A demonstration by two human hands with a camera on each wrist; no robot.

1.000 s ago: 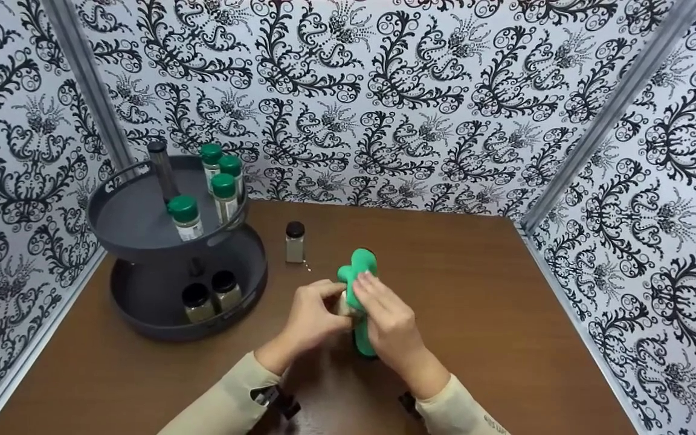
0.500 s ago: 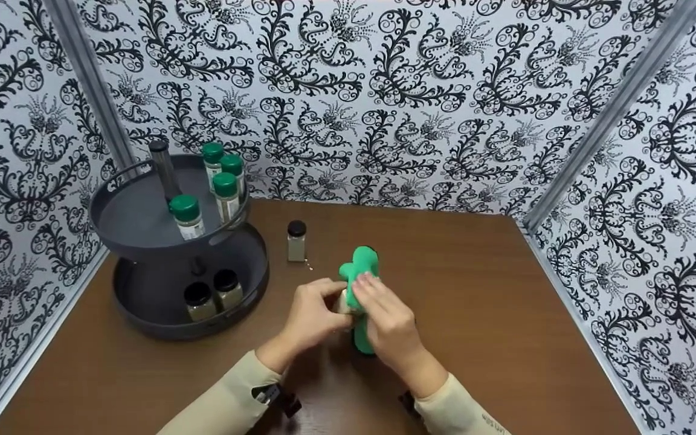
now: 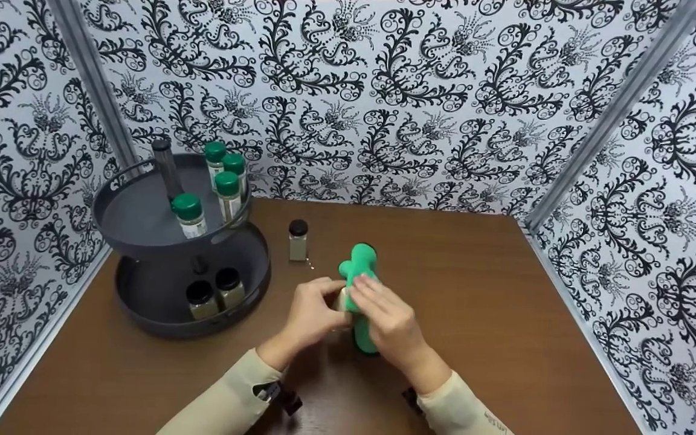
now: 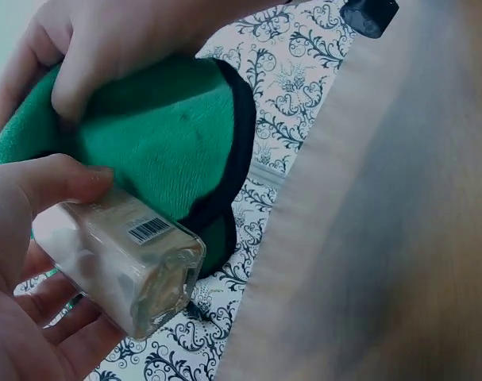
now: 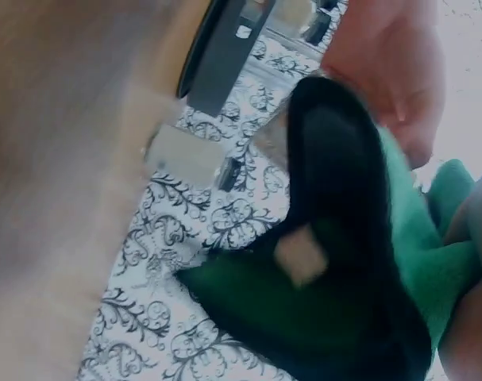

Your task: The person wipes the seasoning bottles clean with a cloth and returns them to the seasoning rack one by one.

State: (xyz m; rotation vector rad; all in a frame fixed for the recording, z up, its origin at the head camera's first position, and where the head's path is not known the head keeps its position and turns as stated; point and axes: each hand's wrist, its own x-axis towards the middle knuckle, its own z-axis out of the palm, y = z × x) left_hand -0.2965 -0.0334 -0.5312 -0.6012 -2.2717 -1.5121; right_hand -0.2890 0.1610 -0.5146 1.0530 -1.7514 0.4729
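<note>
My left hand grips a square clear jar with pale contents and a barcode label; its base faces the left wrist camera. A green cloth with black edging is held in my right hand, with the fingers laid over it. The cloth covers the far end of the jar, so the jar's top is hidden. Its loose part hangs below the hands, and in the right wrist view the black border fills much of the picture. Behind the hands stands a black-capped jar upright on the wooden table.
At the left stands a dark two-tier tray. Several green-capped spice jars and a tall dark grinder-like bottle are on its upper tier. Two black-capped jars sit on the lower tier. White crumbs lie beside the lone jar. Patterned walls enclose the table.
The head view has shifted slightly. Both hands keep their hold near the same spot, and the cloth's upper folds have changed shape a little under the right fingers.
</note>
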